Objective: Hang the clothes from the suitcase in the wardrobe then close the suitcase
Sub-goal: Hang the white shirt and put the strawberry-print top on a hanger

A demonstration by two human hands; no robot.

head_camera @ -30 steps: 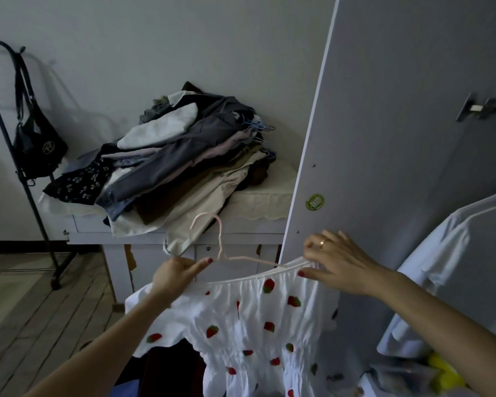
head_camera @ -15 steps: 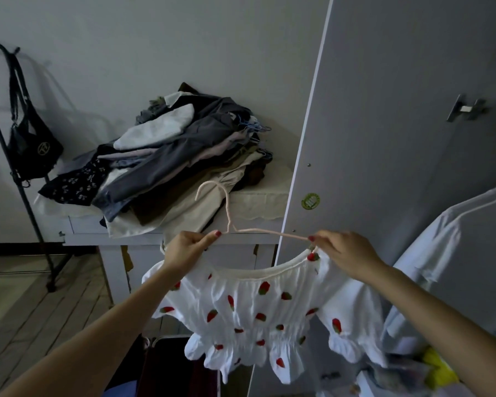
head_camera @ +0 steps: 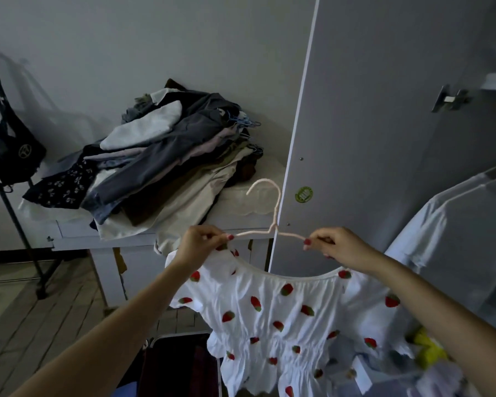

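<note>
From the head camera, the left hand (head_camera: 196,245) pinches the left arm of a thin pale-pink wire hanger (head_camera: 270,224), and the right hand (head_camera: 337,246) pinches its right arm. A white short-sleeved top with red strawberry print (head_camera: 281,313) hangs from the hanger below both hands, in front of the open grey wardrobe door (head_camera: 370,124). Behind it, a heap of folded dark and beige clothes (head_camera: 166,156) lies on a white table (head_camera: 143,233). A white shirt (head_camera: 453,230) hangs inside the wardrobe at right. A black bag (head_camera: 10,150) hangs on a black stand at left.
</note>
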